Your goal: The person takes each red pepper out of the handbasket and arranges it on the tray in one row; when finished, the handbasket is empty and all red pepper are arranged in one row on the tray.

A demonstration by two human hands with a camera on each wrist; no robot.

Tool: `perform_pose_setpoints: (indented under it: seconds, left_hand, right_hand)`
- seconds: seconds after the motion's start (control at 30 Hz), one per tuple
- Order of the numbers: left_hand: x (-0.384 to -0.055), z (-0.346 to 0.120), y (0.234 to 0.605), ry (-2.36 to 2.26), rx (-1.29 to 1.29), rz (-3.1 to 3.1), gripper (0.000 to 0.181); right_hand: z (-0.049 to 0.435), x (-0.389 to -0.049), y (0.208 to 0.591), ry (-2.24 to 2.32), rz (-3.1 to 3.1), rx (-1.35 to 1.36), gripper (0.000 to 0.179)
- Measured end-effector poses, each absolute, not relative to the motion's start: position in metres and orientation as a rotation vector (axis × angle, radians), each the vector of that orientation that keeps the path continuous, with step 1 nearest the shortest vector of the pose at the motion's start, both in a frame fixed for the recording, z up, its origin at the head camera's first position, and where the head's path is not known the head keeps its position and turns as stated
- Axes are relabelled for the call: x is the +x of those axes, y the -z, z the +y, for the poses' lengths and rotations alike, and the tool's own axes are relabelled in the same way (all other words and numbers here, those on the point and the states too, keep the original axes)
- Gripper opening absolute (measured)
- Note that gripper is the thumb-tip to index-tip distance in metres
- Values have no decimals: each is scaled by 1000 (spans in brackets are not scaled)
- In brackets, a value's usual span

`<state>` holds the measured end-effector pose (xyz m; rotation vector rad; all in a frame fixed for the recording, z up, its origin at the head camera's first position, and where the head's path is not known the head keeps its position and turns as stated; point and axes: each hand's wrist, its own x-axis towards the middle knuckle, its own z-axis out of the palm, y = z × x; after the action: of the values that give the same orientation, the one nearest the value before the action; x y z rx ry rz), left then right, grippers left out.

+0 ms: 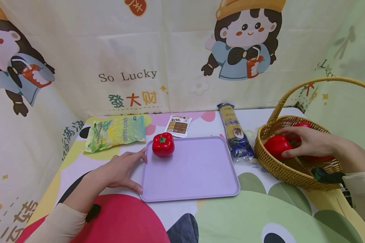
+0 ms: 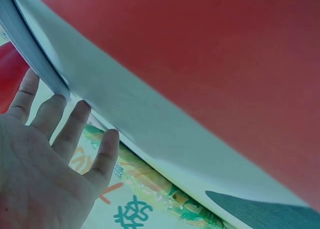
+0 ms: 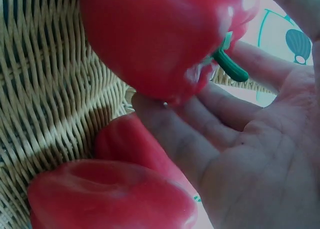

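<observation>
My left hand [image 1: 123, 171] is at the left edge of the lilac tray [image 1: 197, 175], fingers spread and fingertips right at the rim. A glossy red bell pepper [image 1: 163, 145] with a green stem stands upright in the tray's far left corner. My right hand [image 1: 309, 141] reaches into the wicker basket [image 1: 270, 168] and holds another red bell pepper [image 1: 277, 147] between thumb and fingers. In the right wrist view the held pepper [image 3: 155, 39] lies against the fingers, its green stem toward the palm. More red peppers [image 3: 112, 196] lie in the basket beside that hand.
A yellow-green packet [image 1: 117, 133] lies behind my left hand. Beyond the tray is a small brown-and-white pouch [image 1: 178, 126]. A long blue-and-yellow pasta package [image 1: 234, 130] lies between tray and basket. The basket's tall handle [image 1: 281, 101] arches over it; a printed cloth hangs behind.
</observation>
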<state>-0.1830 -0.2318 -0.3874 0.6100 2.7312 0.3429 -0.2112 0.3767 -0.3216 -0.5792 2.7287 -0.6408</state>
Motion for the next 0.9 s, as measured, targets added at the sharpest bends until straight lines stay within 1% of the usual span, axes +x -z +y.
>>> perform_pose_setpoints:
  seconds: [0.1,0.2,0.37,0.57,0.8,0.9]
  left_hand:
    - [-184,-231,387,-343,613,2729,94]
    - [-185,-231,386,-350,601,2722,94]
    - [-185,-231,386,-352,583,2716,94]
    - [-183,-233,385,-342,575,2724,95]
    - [-183,-232,385,-361,577,2720,94]
    - [-183,-232,386,-357,583,2724,94]
  right_hand:
    - [377,-210,320,630,2734,-576,62]
    - [378,-208,319,627,2748,-582,60]
    - [380,-207,318,619,2799,-588,65]
    - [374,-208,315,724,2806,-515,67]
    - [374,-205,312,646,2848,-576,57]
    - [374,-202,310,641,2845,-595,57]
